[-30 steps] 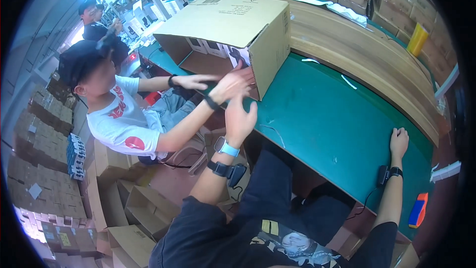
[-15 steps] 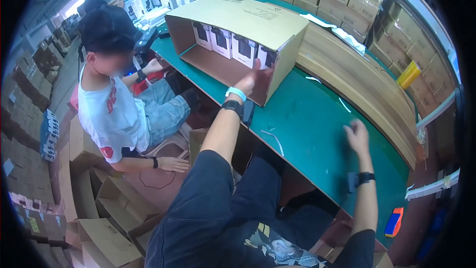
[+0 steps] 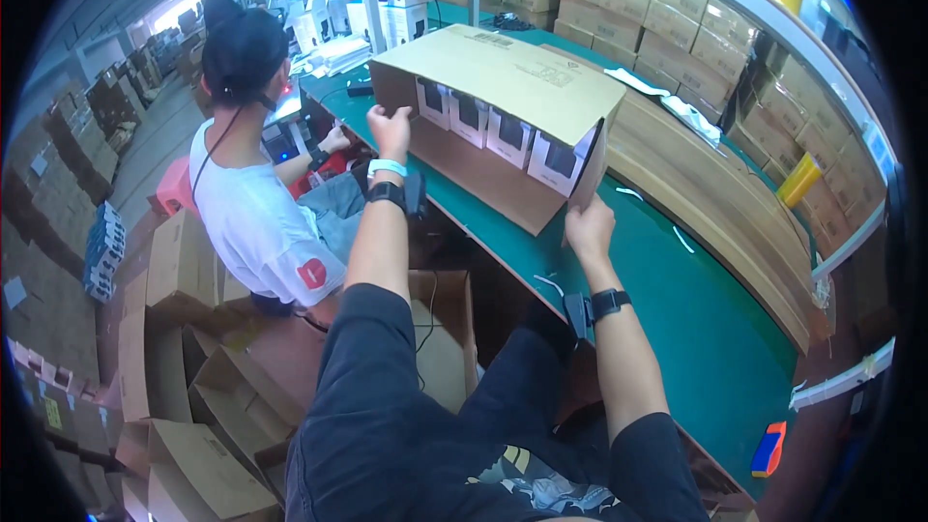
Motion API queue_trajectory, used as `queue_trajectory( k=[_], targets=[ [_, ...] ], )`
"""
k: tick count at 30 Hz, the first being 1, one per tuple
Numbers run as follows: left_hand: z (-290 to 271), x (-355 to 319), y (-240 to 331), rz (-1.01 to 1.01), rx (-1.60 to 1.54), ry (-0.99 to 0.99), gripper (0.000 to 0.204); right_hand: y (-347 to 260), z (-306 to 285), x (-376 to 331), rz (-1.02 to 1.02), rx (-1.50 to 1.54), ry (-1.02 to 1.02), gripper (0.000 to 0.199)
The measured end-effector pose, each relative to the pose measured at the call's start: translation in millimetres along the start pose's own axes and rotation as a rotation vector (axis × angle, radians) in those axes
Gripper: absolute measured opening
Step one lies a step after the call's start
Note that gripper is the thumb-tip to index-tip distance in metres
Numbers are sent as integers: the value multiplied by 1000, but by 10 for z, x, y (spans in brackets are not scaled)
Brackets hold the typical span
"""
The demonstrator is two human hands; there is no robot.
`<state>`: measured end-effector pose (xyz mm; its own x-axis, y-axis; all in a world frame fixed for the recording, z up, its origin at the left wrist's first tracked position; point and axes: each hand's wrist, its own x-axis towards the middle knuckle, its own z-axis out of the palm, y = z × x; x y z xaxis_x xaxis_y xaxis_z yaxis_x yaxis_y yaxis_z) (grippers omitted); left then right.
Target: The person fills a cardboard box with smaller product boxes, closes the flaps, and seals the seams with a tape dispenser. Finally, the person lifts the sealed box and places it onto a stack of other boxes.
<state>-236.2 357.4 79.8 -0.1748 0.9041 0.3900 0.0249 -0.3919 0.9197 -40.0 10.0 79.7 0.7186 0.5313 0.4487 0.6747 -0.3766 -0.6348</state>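
Note:
A large cardboard carton point(image 3: 507, 63) lies on the green-topped table with its open side toward me. Inside, several small white boxes point(image 3: 507, 135) with dark pictures stand in a row against the back. My right hand point(image 3: 590, 229) is closed on the carton's right edge, near its lower front corner. Off the carton's left end, my left hand point(image 3: 390, 130) is raised over the table's edge, holding nothing, its fingers partly curled and apart.
At my left a person in a white shirt point(image 3: 275, 222) sits close to the table point(image 3: 667, 319). Open cartons point(image 3: 246, 396) crowd the floor there. A wooden board point(image 3: 696, 174) borders the table's far side. An orange and blue tool point(image 3: 768, 449) lies at the right corner.
My left hand has moved left from the carton's opening to beyond its left end. My right hand has come left from above the table and taken hold of the carton's right edge.

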Motion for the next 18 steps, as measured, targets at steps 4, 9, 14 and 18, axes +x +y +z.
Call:
queue_trajectory(
  k=[4, 9, 14, 18],
  targets=[
    [-328, 227, -325, 53, 507, -17, 88, 168, -487, -365, -28, 11, 19, 22],
    [-227, -20, -546, 177, 341, -466, 74, 521, -1480, -1151, 106, 20, -68, 23],
    [-795, 481, -271, 444, 186, -578, 26, 526, -2336, -1821, 192, 60, -44, 22],
    [-287, -901, 1111, 580, 340, -682, 36, 340, -3103, -1828, 98, 12, 208, 25]
  ],
)
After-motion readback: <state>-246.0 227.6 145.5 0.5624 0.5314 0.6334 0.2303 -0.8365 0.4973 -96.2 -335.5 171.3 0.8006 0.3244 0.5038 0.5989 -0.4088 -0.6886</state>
